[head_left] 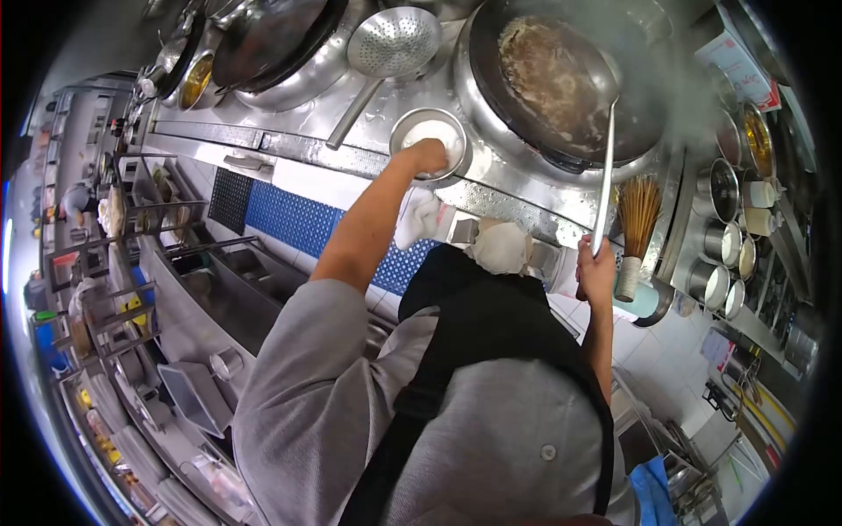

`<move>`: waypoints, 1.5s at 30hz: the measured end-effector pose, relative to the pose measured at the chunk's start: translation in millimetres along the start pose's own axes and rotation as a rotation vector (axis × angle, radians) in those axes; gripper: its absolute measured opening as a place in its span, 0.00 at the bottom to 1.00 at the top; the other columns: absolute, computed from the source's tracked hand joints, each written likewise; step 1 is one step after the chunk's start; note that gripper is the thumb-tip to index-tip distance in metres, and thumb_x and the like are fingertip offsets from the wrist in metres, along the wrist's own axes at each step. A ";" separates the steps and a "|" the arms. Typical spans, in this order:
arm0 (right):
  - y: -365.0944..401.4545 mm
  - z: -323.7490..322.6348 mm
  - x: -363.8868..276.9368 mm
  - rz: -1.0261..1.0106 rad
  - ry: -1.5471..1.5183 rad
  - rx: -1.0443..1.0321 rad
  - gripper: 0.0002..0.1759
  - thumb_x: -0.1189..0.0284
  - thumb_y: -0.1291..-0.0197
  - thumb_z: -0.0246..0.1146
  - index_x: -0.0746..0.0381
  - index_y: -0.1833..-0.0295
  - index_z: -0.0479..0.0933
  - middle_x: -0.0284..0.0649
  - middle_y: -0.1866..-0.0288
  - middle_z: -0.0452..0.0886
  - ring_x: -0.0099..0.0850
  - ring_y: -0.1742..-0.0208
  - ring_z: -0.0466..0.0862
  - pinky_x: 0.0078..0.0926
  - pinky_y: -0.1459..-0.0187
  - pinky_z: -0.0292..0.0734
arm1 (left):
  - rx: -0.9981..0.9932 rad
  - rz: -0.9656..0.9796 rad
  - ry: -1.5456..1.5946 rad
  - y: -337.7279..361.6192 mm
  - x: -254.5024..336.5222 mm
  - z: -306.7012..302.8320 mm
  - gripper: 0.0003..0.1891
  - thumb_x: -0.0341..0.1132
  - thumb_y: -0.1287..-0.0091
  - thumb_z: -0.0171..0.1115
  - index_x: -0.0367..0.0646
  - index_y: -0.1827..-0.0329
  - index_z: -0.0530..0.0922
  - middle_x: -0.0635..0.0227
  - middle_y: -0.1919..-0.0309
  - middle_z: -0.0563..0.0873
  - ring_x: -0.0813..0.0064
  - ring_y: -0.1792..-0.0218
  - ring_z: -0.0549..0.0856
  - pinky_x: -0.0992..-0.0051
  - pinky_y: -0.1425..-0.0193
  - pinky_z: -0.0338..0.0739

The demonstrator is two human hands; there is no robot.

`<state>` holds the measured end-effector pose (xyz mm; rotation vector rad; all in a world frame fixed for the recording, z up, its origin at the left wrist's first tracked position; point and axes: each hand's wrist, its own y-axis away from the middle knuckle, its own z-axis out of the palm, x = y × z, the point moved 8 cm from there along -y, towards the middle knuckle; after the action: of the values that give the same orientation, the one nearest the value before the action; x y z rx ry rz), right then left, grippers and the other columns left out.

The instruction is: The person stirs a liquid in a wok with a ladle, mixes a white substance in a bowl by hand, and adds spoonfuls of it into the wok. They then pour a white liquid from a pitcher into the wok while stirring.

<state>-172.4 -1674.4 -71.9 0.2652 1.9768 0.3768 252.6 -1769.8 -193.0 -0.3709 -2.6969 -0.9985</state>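
My left hand reaches into a round metal pot that has something white in it. Its fingers look closed, and what they hold, if anything, is hidden. Lower down on the right, my right hand is wrapped round the handle of a long ladle. The ladle's bowl end rests inside a large dark wok, where brown, foamy liquid lies. Steam blurs the wok's right side.
Left of the pot, a perforated strainer lies on the steel stove top. A second wok stands farther left. A bamboo brush stands right of the ladle. White cloths hang at the front edge; several seasoning pots line the right.
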 end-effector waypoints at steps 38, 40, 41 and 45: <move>94.6 -9.0 46.3 0.311 0.012 -0.457 0.15 0.64 0.29 0.64 0.67 0.59 0.84 0.34 0.70 0.85 0.20 0.72 0.79 0.21 0.71 0.76 | 0.346 0.059 0.236 9.0 13.1 -5.2 0.18 0.36 0.40 0.62 0.33 0.51 0.85 0.41 0.54 0.87 0.44 0.48 0.86 0.57 0.40 0.78; 96.3 2.1 145.3 0.389 0.038 -0.310 0.24 0.53 0.30 0.66 0.66 0.50 0.85 0.35 0.66 0.86 0.26 0.67 0.84 0.26 0.65 0.82 | 0.387 0.066 0.338 14.3 16.4 -5.4 0.17 0.36 0.40 0.63 0.36 0.51 0.85 0.43 0.55 0.88 0.45 0.50 0.86 0.56 0.40 0.78; 87.8 10.0 224.3 0.089 0.312 0.033 0.32 0.47 0.33 0.67 0.66 0.41 0.82 0.44 0.55 0.89 0.37 0.53 0.87 0.35 0.51 0.83 | 0.344 0.075 0.338 15.5 23.8 -15.4 0.16 0.36 0.39 0.63 0.37 0.52 0.85 0.45 0.56 0.88 0.46 0.51 0.86 0.56 0.41 0.79; 129.1 136.5 302.2 0.212 0.108 -0.367 0.33 0.50 0.33 0.65 0.67 0.35 0.78 0.58 0.38 0.83 0.51 0.35 0.82 0.46 0.37 0.76 | 0.316 0.146 0.384 20.4 30.7 -28.2 0.14 0.36 0.38 0.64 0.41 0.52 0.86 0.49 0.55 0.89 0.48 0.52 0.87 0.58 0.43 0.80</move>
<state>-172.6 -1429.5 -330.0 0.2217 1.9451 0.8946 234.0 -1768.9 -150.5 -0.2755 -2.3829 -0.5253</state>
